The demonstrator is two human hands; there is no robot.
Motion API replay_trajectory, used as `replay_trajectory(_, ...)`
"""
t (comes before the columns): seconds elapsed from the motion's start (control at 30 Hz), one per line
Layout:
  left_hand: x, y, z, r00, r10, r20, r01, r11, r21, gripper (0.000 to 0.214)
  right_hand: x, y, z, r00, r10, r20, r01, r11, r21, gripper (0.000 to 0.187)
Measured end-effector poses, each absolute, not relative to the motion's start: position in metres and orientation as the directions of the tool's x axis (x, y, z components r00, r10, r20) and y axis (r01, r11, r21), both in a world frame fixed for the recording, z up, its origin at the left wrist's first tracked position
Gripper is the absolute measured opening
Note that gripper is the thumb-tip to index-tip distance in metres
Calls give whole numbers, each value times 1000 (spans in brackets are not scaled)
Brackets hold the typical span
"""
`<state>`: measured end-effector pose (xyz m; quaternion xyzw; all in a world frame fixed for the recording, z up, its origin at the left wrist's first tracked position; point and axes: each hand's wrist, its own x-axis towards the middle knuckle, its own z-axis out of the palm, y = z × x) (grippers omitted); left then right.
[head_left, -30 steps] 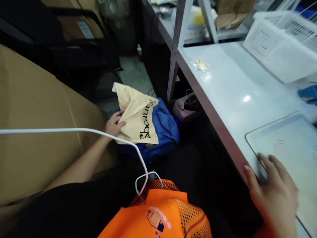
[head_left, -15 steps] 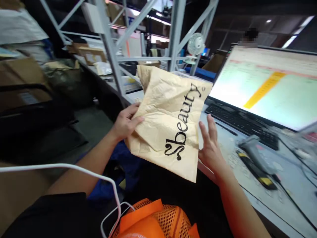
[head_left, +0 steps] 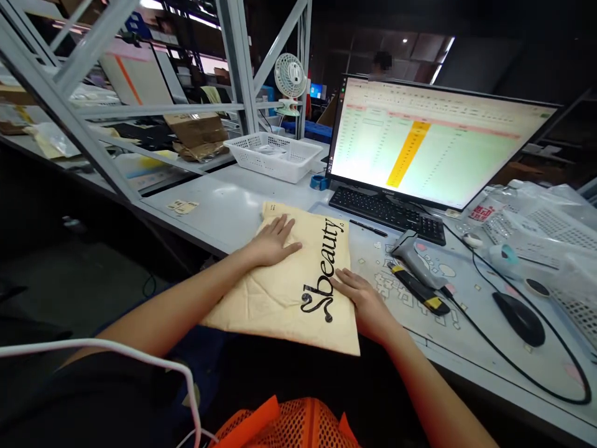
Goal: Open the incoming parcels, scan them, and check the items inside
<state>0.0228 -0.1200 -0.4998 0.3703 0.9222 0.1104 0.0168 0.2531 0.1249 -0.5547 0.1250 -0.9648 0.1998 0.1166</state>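
Note:
A cream mailing bag printed with black "beauty" lettering lies at the front edge of the desk, its near end jutting over my lap. My left hand rests flat on its upper part with the fingers spread. Along the bag's right side, my right hand lays its outstretched fingers on the edge by the lettering, the thumb mostly hidden. Neither hand grips the bag. Just right of it are a black pen, a grey barcode scanner and a black-and-yellow box cutter.
A monitor stands behind a keyboard. White baskets sit at the back and far right. A mouse and the scanner's looping cable lie on the right. Grey metal framing rises behind the desk, near a small fan.
The bag has come down from the air onto the desk edge and lies flatter. My left hand has gone from gripping its side to lying flat on top; my right hand now touches it.

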Motion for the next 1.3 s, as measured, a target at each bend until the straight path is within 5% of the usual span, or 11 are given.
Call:
replay_trajectory(0.23, 30, -164, -553, -782, 623, 32, 602, 739, 303, 79, 251, 125, -565, -931, -209, 300, -315, 875, -367, 47)
replay_trajectory(0.97, 40, -163, -545, -806, 592, -24, 563, 778, 277, 74, 250, 120, -544, -975, -143, 168, -216, 769, -602, 46)
replay_trajectory(1.2, 64, -168, -517, -812, 584, 10, 550, 758, 351, 78, 250, 122, -555, -954, -69, 290, -249, 722, -646, 38)
replay_trajectory(1.3, 118, -174, -498, -688, 720, 86, 695, 621, 363, 91, 248, 120, -553, -931, 23, 363, -281, 590, -757, 35)
